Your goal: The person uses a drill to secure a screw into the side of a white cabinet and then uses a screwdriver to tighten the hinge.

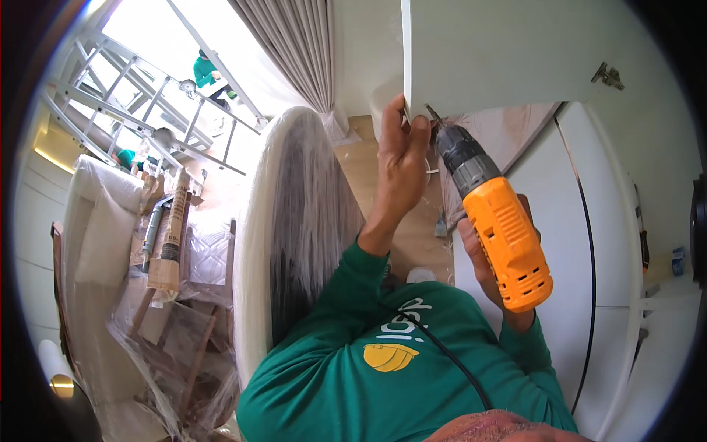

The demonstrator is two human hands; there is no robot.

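Note:
My right hand (480, 250) grips an orange and black power drill (507, 232), partly hidden behind its body. The drill tilts up and to the left, and its thin bit (433, 112) is at the lower corner of a white cabinet door (501, 55). Whether the bit touches the door, I cannot tell. Around that corner, the thumb and fingers of my left hand (401, 158) close on the door's edge, just left of the bit. A metal hinge (607, 76) is fixed to the door farther right.
A plastic-wrapped sofa (258, 221) stands close on my left, with wrapped furniture and cardboard tubes (173, 228) beyond. Metal scaffolding (140, 96) and a co-worker in green (206, 70) are at the far left. White cabinetry (545, 221) with a black cable (588, 243) lies right.

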